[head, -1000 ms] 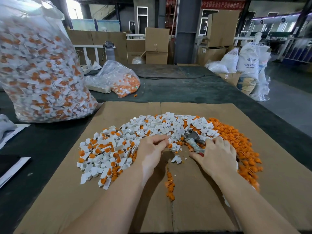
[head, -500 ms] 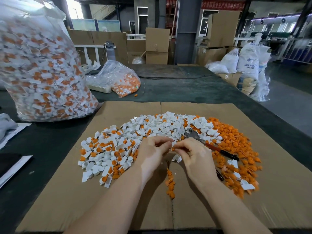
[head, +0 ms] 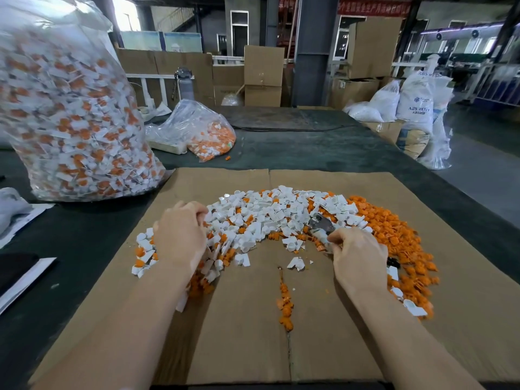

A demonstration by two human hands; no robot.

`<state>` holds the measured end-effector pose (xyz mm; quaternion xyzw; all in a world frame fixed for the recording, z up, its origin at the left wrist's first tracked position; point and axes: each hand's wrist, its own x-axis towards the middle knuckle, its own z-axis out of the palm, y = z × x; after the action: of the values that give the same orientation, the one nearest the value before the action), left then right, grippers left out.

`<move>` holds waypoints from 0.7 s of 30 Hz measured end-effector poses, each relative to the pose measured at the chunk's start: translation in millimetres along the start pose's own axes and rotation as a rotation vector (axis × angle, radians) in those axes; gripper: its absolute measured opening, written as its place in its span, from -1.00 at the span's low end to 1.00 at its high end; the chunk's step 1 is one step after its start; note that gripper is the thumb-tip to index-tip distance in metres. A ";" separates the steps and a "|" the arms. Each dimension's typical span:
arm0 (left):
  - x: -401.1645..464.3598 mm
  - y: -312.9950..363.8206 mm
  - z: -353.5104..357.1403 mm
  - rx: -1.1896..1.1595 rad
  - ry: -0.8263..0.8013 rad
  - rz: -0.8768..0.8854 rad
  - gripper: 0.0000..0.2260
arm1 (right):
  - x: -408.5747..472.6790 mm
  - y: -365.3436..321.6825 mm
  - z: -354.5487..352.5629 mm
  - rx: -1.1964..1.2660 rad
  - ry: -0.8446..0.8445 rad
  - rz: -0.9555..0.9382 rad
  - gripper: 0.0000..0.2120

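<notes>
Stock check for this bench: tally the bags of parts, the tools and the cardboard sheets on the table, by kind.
Bags of parts: 2 (big bag, small bag)
Pliers: 1, held in the right hand
Cardboard sheet: 1
Total: 4
Loose pieces are left out: too many to count.

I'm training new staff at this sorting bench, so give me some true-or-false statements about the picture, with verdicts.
1. The loose pieces lie on a cardboard sheet. True.
2. The right hand grips the pliers. True.
3. The left hand lies on the bare cardboard sheet, away from any pieces. False: it is in the mixed pile of white and orange pieces.
4. The big clear bag stands right of the cardboard sheet. False: it stands at the left.
5. The orange pile lies by the right hand. True.
</notes>
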<state>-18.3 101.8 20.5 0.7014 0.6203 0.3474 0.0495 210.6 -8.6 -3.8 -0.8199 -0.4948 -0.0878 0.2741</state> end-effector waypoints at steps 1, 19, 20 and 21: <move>1.3 -3.4 0.4 0.046 -0.006 -0.002 -0.80 | 1.5 -0.2 -0.2 -0.028 -0.017 0.002 -0.83; -48.9 62.1 53.7 -0.247 -0.390 0.407 -0.66 | 7.1 -8.6 8.3 -0.439 -0.156 -0.253 -0.71; -50.2 64.1 57.4 -0.230 -0.409 0.412 -0.64 | 6.6 -7.9 9.0 -0.432 -0.156 -0.246 -0.72; -51.4 65.4 60.7 -0.214 -0.421 0.416 -0.64 | 5.6 -7.3 9.8 -0.416 -0.153 -0.239 -0.72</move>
<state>70.3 62.5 -14.4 0.8607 0.3993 0.2606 0.1785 205.9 3.6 -7.0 -0.7988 -0.5787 -0.1571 0.0487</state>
